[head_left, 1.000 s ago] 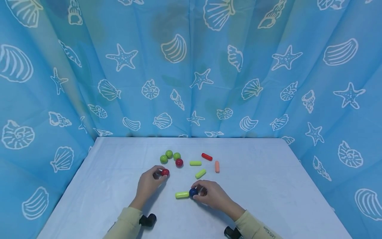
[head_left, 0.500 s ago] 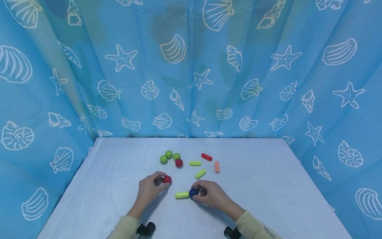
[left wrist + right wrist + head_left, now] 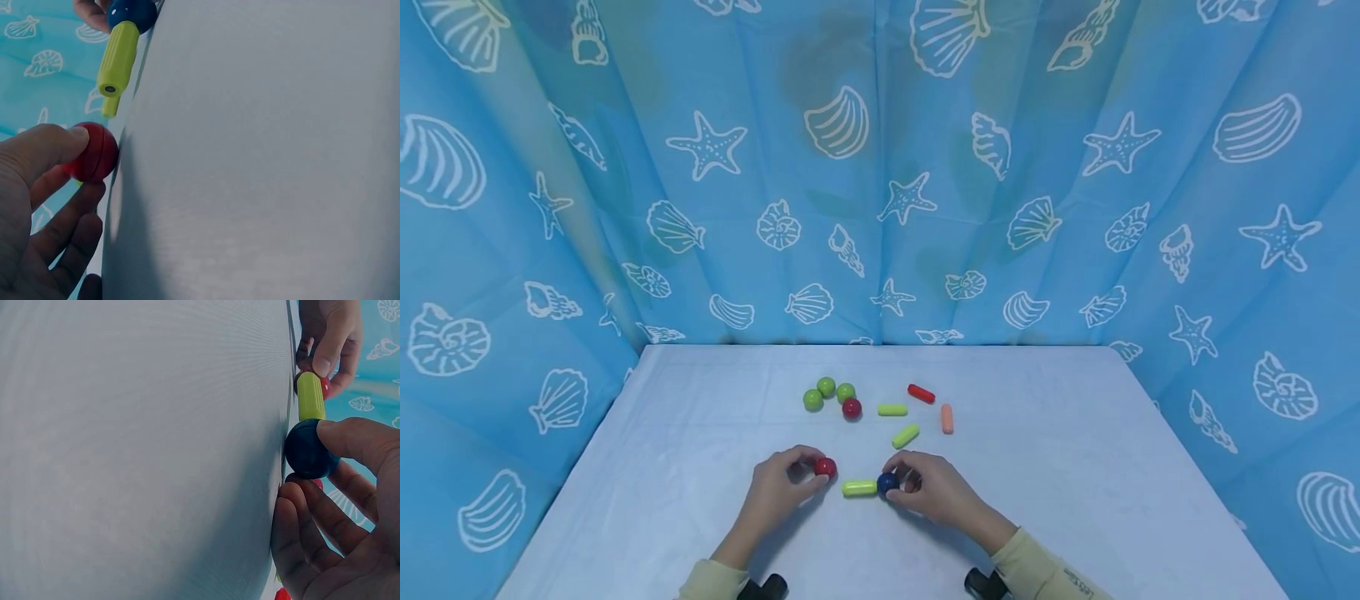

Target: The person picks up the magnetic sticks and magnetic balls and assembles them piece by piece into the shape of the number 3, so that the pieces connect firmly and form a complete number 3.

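My left hand (image 3: pixel 781 485) pinches a red ball (image 3: pixel 826 467) between thumb and fingers, just left of a yellow-green rod (image 3: pixel 860 488). A seam runs round that red ball (image 3: pixel 99 153) in the left wrist view. The rod (image 3: pixel 119 59) has a ridged side and a small dark spot on the end facing the red ball. At the rod's other end sits a dark blue ball (image 3: pixel 887 483), pinched by my right hand (image 3: pixel 934 490). Thumb and fingers of the right hand (image 3: pixel 340 531) lie round the blue ball (image 3: pixel 310 450) in the right wrist view.
Behind the hands lie several green balls (image 3: pixel 813 400) and another red ball (image 3: pixel 852 408). Further right are two yellow-green rods (image 3: pixel 892 410), a red rod (image 3: pixel 921 393) and an orange rod (image 3: pixel 947 419). A blue shell-patterned curtain (image 3: pixel 880 250) hangs behind the white table (image 3: pixel 1075 467).
My left hand has brought the red ball toward me and slightly right, up close to the free end of the yellow-green rod. The right hand keeps its place on the blue ball.
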The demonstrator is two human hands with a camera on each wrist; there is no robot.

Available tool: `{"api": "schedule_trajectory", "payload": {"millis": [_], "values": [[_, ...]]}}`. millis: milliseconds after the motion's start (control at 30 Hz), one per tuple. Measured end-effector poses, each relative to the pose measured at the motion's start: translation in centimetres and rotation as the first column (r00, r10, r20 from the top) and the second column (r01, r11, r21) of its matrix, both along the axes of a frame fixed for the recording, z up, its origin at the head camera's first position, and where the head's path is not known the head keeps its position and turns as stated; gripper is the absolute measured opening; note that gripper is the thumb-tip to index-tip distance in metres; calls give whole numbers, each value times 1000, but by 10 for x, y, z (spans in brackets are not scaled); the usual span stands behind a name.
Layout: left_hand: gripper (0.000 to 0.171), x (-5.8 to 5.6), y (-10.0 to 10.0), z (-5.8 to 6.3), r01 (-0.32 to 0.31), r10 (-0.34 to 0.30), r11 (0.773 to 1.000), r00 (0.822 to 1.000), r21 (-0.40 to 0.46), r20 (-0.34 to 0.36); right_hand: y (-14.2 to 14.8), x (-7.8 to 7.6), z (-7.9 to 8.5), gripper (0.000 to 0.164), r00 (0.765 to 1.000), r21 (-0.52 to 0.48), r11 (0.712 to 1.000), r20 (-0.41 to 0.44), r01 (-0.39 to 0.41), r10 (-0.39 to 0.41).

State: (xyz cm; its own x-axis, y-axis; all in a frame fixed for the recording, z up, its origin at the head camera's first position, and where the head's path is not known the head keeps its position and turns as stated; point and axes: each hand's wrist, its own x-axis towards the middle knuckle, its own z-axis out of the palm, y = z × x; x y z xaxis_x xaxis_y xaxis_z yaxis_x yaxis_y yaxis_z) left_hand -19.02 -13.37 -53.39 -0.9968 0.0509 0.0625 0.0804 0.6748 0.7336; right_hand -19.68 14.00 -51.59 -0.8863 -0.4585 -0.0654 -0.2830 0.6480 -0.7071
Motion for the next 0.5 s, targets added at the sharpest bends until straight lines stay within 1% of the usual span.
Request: {"api": "schedule_trajectory", "payload": {"millis": [100,200,300,500], "values": [[28,2,-1,-1,31,-31,1000,1000,-1,2,0,0,1,28,1000,1,1000,3,1,-1],[28,4,-1,-1,53,-53,999,999,7,7,0,0,1,28,1000,6,1000,7,1,-1],[27,6,-2,0,73,-73,997,997,21,-5,0,0,0,28,1000,10,1000,10,3,-3],[27,8,-4,0,111,-111,994,994,22,-6,-1,-1,-1,27,1000,5,1000,15,8,-8]]}}
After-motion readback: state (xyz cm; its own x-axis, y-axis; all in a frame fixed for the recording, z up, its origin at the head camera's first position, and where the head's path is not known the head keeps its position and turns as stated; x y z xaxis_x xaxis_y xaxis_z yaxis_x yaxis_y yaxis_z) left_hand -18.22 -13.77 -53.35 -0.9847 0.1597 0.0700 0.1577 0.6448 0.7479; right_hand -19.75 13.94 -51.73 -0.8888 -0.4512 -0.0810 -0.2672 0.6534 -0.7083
